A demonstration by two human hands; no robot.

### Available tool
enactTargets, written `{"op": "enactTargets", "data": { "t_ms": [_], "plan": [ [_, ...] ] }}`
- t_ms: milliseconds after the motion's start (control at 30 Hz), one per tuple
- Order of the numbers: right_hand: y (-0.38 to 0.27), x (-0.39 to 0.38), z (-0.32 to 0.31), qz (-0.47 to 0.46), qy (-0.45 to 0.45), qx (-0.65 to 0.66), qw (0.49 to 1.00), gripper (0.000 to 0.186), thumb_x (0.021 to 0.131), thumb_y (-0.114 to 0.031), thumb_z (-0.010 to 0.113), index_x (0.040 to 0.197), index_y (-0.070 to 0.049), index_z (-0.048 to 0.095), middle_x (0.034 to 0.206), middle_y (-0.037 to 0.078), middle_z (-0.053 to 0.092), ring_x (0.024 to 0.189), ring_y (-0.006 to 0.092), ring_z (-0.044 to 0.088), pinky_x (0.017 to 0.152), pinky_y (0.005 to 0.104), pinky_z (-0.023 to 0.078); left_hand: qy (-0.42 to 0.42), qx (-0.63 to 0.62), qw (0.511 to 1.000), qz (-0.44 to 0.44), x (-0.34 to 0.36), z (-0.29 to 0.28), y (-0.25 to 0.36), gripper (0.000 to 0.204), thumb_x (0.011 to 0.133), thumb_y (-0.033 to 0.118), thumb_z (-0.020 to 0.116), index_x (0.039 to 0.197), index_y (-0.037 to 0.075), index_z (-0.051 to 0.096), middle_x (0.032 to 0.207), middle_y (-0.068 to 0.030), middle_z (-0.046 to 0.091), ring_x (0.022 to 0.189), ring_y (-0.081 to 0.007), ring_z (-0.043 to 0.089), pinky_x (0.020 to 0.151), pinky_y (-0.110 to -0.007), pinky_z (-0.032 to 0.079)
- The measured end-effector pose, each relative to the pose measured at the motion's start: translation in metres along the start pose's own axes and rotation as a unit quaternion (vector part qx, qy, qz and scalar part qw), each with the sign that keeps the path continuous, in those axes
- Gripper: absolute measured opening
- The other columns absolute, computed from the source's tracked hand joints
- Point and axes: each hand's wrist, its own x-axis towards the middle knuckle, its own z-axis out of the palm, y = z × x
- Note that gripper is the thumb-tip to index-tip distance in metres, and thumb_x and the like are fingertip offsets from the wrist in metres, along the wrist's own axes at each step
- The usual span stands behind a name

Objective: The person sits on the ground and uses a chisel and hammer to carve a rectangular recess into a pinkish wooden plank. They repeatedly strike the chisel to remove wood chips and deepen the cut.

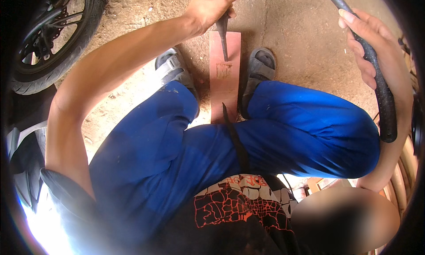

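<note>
Brown floor (301, 38) backs tool (223, 38) gripped in left hand (208, 9).

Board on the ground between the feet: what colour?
The board is salmon pink, with a brownish rectangular mark in its upper half; the head view shows it best.

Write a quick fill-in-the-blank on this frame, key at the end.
1. Of the wooden board's near and far ends, the chisel in the left hand is by the ___ one.
2. The dark rod in the right hand is on the board's ___ side.
3. The trousers are coloured ___.

Missing words: far; right; blue.
</note>
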Motion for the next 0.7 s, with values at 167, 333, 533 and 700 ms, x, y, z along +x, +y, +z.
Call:
{"op": "enactTargets", "data": {
  "t_ms": [167, 333, 533, 700],
  "plan": [
    [0.001, 0.003, -0.004, -0.002, -0.045, -0.009, 0.999, 0.036, 0.099, -0.038, 0.059, 0.105, -0.003, 0.057, 0.063, -0.005, 0.045, 0.035, -0.0023, 0.037, 0.029, 0.0131, 0.031, -0.027, 0.137, 0.99, 0.034, 0.009, 0.001, -0.006, 0.025, 0.091, 0.023, 0.066, 0.078, 0.002, 0.062, 0.063, -0.0073, 0.063, 0.054, -0.0165, 0.062, 0.052, -0.033, 0.051],
    [0.002, 0.006, -0.003, 0.001, -0.055, -0.003, 0.998, 0.036, 0.1, -0.037, 0.059, 0.107, -0.003, 0.057, 0.063, -0.006, 0.045, 0.036, -0.0026, 0.037, 0.03, 0.0129, 0.032, 0.003, 0.076, 0.997, 0.018, 0.025, 0.004, -0.013, 0.027, 0.09, 0.024, 0.066, 0.076, 0.001, 0.063, 0.064, -0.0089, 0.064, 0.056, -0.0166, 0.063, 0.052, -0.034, 0.051],
    [-0.01, 0.006, 0.007, 0.01, -0.017, -0.021, 1.0, 0.036, 0.101, -0.037, 0.058, 0.109, -0.002, 0.058, 0.064, -0.006, 0.045, 0.036, -0.0025, 0.037, 0.03, 0.0129, 0.031, 0.006, 0.074, 0.997, -0.027, 0.043, 0.016, -0.02, 0.027, 0.085, 0.022, 0.067, 0.087, -0.004, 0.063, 0.063, -0.0102, 0.063, 0.055, -0.0181, 0.064, 0.05, -0.033, 0.051],
    [-0.011, 0.016, 0.0, 0.012, -0.047, 0.009, 0.999, 0.035, 0.101, -0.035, 0.057, 0.11, -0.002, 0.058, 0.066, -0.005, 0.047, 0.037, -0.002, 0.037, 0.03, 0.0139, 0.032, -0.023, 0.05, 0.998, -0.016, 0.066, 0.041, -0.033, 0.038, 0.084, 0.02, 0.064, 0.104, -0.011, 0.056, 0.069, -0.0144, 0.065, 0.056, -0.0192, 0.065, 0.049, -0.034, 0.052]
  ]
}}
